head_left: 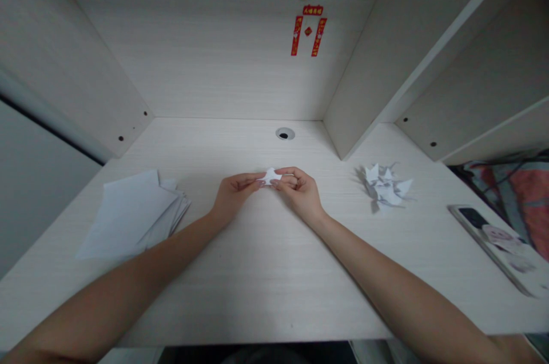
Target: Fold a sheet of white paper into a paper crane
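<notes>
Two bare-handed grips share one small folded paper (270,177): the left grip (235,197) pinches its left end between thumb and fingers, and the right grip (302,192) pinches the opposite end the same way. The paper sits right between the fingertips, over the surface (257,289); whether it touches the wood underneath, I cannot tell. It should handle as something very light, fairly stiff where the layers stack up and soft at any single layer, easy to crease or tear if pulled hard. The best hold is probably a light pinch at the outer ends, close to the thick folds, with the points spared. Its exact folds are too small to make out.

Left of the left grip lies a loose stack of white sheets (128,209), its near part crossed in view by the left forearm, so that arm could drag the sheets if it slides outward. Right of the right grip, well apart, sits a cluster of pointed paper figures (387,186), which a wide sweep might crush. Farther right and nearer the person is a phone (493,244), with a bundle of cloth (529,195) beyond it. Ahead of both grips, a round cable hole (285,134) opens near the back panel (231,78).
</notes>
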Action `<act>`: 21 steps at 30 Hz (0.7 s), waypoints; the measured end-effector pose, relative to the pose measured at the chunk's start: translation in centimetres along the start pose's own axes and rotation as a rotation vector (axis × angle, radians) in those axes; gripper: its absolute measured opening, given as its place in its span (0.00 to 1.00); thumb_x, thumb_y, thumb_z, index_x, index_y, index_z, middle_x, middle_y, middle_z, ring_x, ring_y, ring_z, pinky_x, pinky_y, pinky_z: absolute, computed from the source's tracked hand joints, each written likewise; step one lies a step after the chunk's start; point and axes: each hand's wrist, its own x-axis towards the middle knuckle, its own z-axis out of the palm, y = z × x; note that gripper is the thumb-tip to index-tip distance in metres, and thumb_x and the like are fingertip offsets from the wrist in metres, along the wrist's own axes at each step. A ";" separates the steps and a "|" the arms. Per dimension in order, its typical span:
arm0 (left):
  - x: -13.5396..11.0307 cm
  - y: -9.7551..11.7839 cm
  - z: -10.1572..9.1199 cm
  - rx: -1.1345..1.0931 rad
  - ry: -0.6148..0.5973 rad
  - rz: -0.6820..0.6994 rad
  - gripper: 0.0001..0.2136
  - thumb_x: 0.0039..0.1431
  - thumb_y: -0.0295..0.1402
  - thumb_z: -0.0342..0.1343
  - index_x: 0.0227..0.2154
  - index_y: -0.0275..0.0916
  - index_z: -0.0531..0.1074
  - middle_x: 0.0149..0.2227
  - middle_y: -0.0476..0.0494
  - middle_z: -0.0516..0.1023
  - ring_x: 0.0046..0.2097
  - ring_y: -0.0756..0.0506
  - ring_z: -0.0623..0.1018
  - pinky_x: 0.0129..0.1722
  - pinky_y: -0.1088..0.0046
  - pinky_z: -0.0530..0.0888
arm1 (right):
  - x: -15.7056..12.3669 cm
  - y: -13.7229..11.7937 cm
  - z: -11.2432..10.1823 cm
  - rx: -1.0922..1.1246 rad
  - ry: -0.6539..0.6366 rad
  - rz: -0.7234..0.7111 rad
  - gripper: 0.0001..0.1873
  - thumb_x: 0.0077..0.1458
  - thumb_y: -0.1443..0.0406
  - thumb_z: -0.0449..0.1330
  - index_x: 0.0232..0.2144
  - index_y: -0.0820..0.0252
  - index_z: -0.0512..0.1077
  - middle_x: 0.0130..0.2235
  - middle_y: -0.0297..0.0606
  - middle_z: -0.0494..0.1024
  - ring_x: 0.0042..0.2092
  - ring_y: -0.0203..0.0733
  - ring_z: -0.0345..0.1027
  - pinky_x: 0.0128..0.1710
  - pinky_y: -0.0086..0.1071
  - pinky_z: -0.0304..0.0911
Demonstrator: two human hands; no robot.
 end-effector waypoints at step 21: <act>-0.4 0.2 0.4 0.014 0.014 0.032 0.16 0.44 0.40 0.63 0.35 0.35 0.77 0.38 0.40 0.81 0.40 0.43 0.79 0.43 0.68 0.74 | 0.0 0.3 0.1 -0.032 0.002 -0.030 0.15 0.40 0.62 0.68 0.31 0.58 0.69 0.21 0.27 0.71 0.21 0.30 0.62 0.22 0.25 0.56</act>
